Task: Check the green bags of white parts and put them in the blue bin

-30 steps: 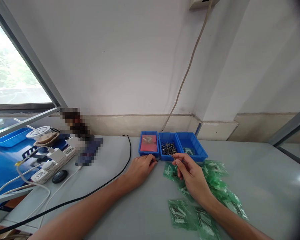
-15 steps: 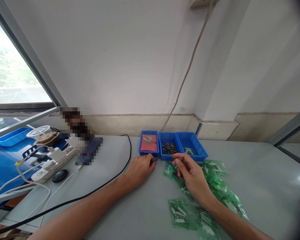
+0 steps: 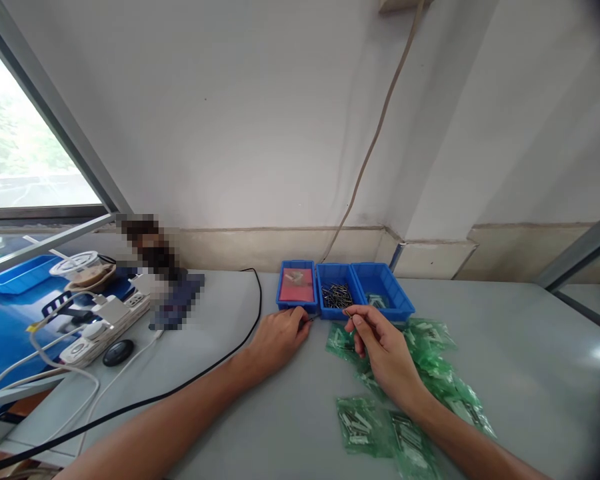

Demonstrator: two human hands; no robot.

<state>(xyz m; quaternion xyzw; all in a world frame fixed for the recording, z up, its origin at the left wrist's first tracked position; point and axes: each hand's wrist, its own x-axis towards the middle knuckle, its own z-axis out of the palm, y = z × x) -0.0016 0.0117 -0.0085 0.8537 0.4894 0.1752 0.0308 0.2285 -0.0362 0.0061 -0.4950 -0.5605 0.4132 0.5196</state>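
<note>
My left hand (image 3: 283, 335) rests on the grey table just in front of a small blue bin (image 3: 296, 309) containing a pink-red sheet and a small clear packet. From its closed fingertips pokes a thin dark screw (image 3: 313, 319). My right hand (image 3: 383, 343) is raised before the middle bin, thumb and forefinger pinching another screw (image 3: 349, 313). Many loose dark screws (image 3: 337, 295) fill that middle blue bin. Under and around my right wrist lie several green plastic bags (image 3: 433, 360) with pale plugs and screws inside.
A third blue bin (image 3: 387, 283) at the right holds a few small packets. Two green packets (image 3: 357, 427) lie nearer to me. A black cable (image 3: 220, 363) crosses the table at left, near a black mouse (image 3: 119, 353) and a white power strip (image 3: 83, 343). The wall stands behind.
</note>
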